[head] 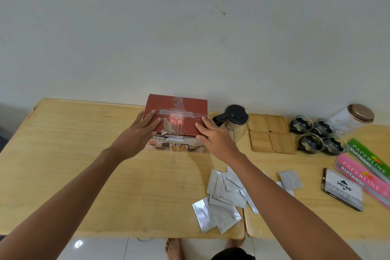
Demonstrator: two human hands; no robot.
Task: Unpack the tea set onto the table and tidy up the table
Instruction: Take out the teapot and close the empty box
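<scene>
Both grips lie spread and flat on the box point(176, 119): left hand point(138, 135) at its left edge, right hand point(213, 136) at its right. The box sits mid-worktop point(73, 154), flaps shut. Teapot point(235, 122), coasters point(271, 135) and cups point(316, 135) look unpacked; sachets point(228, 194) remain scattered.

Cardboard box point(176, 116) (glossy tape), matt wood table point(84, 154).
</scene>
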